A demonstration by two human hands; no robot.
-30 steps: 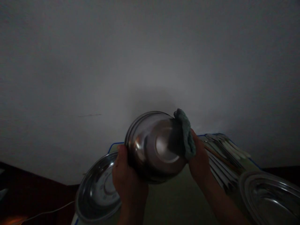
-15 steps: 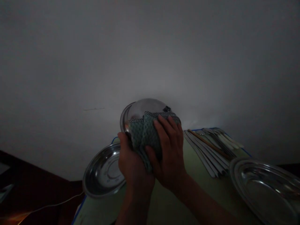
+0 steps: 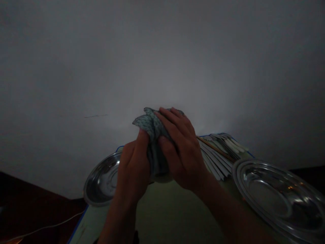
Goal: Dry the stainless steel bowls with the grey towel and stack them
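Above the near table [image 3: 177, 217], the left hand [image 3: 133, 166] and right hand [image 3: 182, 156] clamp one checked cloth [image 3: 149, 125] in mid-air. Its contents are hidden. Recommended: even pressure from both palms. Count: two steel dishes, left dish [image 3: 101, 183] and right dish [image 3: 274, 200]; one cutlery fan [image 3: 220, 152] beyond.

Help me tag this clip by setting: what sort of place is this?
Probably a kitchen or dish-drying corner: a round steel dish, an oval steel platter and a row of cutlery lie on a table, while the left hand and right hand clasp a checked cloth.
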